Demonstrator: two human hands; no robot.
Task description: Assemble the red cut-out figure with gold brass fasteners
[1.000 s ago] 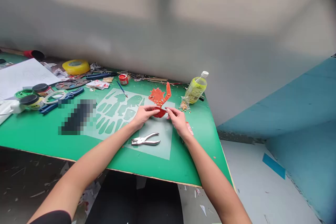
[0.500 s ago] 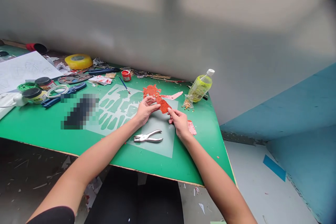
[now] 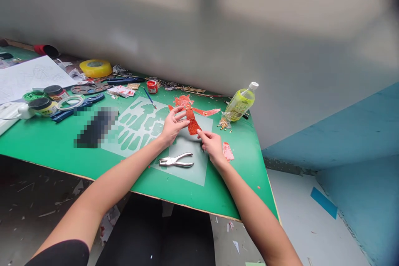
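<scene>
A flat orange-red cut-out figure [image 3: 188, 112] lies over a pale stencil sheet [image 3: 183, 151] on the green table [image 3: 46, 145]. My left hand [image 3: 172, 125] rests on the figure's middle with its fingers pinched on it. My right hand [image 3: 212, 144] pinches the figure's lower end from the right. A silver hole punch [image 3: 175, 161] lies on the sheet just in front of both hands. A small red scrap [image 3: 227, 151] sits beside my right wrist.
A yellow-green bottle [image 3: 240, 102] and a little bag of gold bits [image 3: 222, 122] stand at the right. Paint jars [image 3: 45, 99], tape rolls [image 3: 95, 67], blue scissors [image 3: 79, 106], a brush [image 3: 149, 98] and a red jar [image 3: 152, 86] crowd the left and back. A grey wall rises behind.
The figure stood upright between my hands; it now lies flat on the sheet, turned so its arm points right. Both hands have kept hold of it.
</scene>
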